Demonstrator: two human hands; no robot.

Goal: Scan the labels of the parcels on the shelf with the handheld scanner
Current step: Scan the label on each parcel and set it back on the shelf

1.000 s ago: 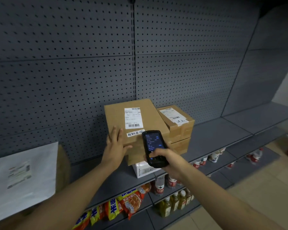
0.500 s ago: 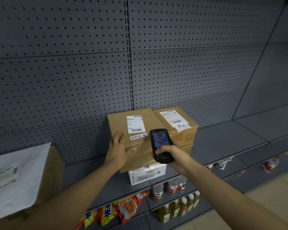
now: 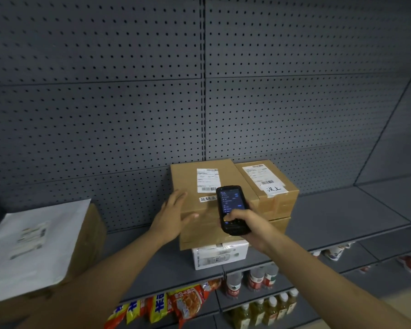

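Observation:
A brown cardboard parcel (image 3: pixel 190 179) lies on top of a white box (image 3: pixel 220 256) on the grey shelf (image 3: pixel 337 217); its white label (image 3: pixel 208 179) faces up. My left hand (image 3: pixel 172 217) rests flat on its left front edge, fingers spread. My right hand (image 3: pixel 248 225) grips the black handheld scanner (image 3: pixel 230 207), screen lit, held over the parcel just below the label. To the right stands a second brown parcel (image 3: pixel 274 198) with its own label (image 3: pixel 261 178), stacked on another carton.
At the far left a white mailer bag (image 3: pixel 31 243) lies on a brown carton (image 3: pixel 93 231). Lower shelves hold snack packets (image 3: pixel 176 305) and drink bottles (image 3: pixel 256 280). A grey pegboard wall (image 3: pixel 128 103) backs the shelf.
The view has shifted left and up. My right hand with the scanner has stayed over the parcel near the label; my left hand remains on the parcel's left edge.

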